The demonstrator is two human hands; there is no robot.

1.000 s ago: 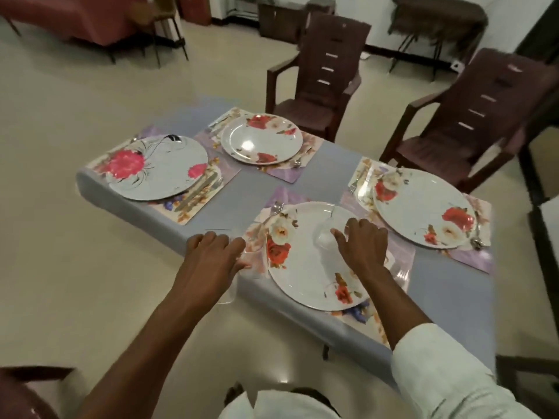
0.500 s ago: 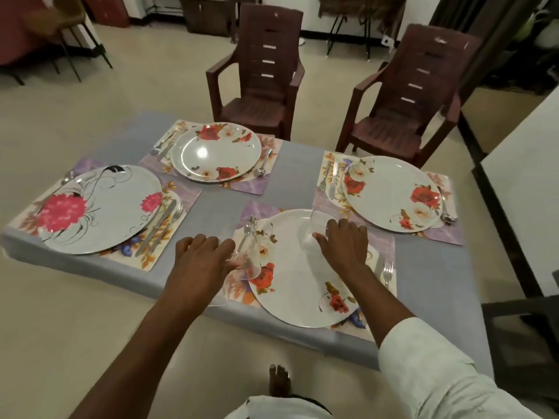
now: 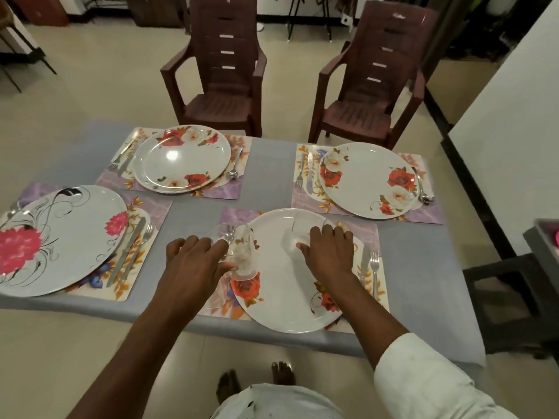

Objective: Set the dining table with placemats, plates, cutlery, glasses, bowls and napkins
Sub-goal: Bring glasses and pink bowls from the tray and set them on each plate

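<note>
Head view, down over table [image 3: 272, 176]

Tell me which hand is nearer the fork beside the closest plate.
Right. The right hand sits just left of the fork; the left hand, holding a glass, is across the plate.

Premises: a home dining area. A low desk [image 3: 272, 182] under a grey cloth carries four floral placemats with patterned dinner plates [image 3: 181, 160] and cutlery. Two brown moulded plastic armchairs [image 3: 220, 65] face it across a cream tiled floor [image 3: 90, 95]. The person present stands barefoot.
</note>
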